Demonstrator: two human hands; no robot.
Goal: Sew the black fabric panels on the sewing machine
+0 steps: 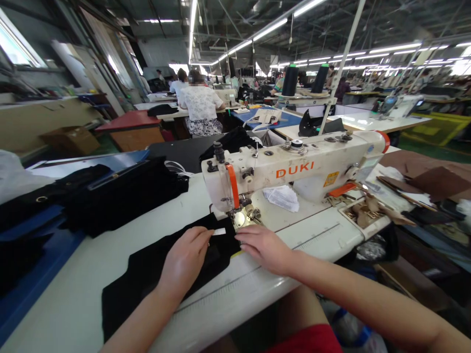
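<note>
A black fabric piece [147,272] lies flat on the white sewing table, with its far end beside the needle area of a white sewing machine [257,166]. My left hand [187,255] rests over the cloth, thumb and fingers pinched on a small white label [220,231]. Close to the presser foot, my right hand [265,247] lies with fingers stretched out at the fabric's right edge. A short strip of yellow [236,254] shows under that edge. Both palms face down, so the undersides of the fingers are hidden.
A stack of white labels [281,197] lies on the machine bed. At right, a tray [362,218] holds small metal parts. Black fabric pieces [125,196] are piled at left. Thread cones [290,81] stand behind the machine. A person [200,105] sits further back.
</note>
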